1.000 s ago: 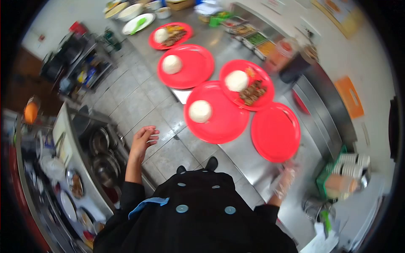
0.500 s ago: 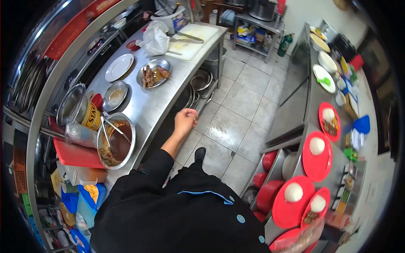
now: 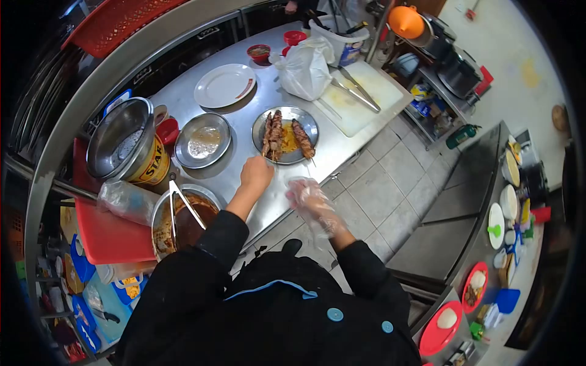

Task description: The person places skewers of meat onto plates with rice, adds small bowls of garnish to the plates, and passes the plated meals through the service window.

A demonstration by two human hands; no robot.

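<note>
Left hand [image 3: 257,173]: has moved from over the floor to the metal plate [image 3: 313,122]; fingers curled narrow at the left skewers' near ends (a firm grip I cannot confirm).
Right hand [image 3: 310,200]: gloved, has come from the red plates to the worktop's near edge; blurred, so I cannot tell how wide its fingers are.
Left skewers [image 3: 277,135]: side by side on the metal plate, left of yellow food [image 3: 289,142].
Right skewer [image 3: 303,139]: on the same plate, right of that food.
White plate [image 3: 224,85]: far left on the worktop [image 3: 241,131].
Cutting board [image 3: 355,123]: far right, near the white bag [image 3: 305,70].
</note>
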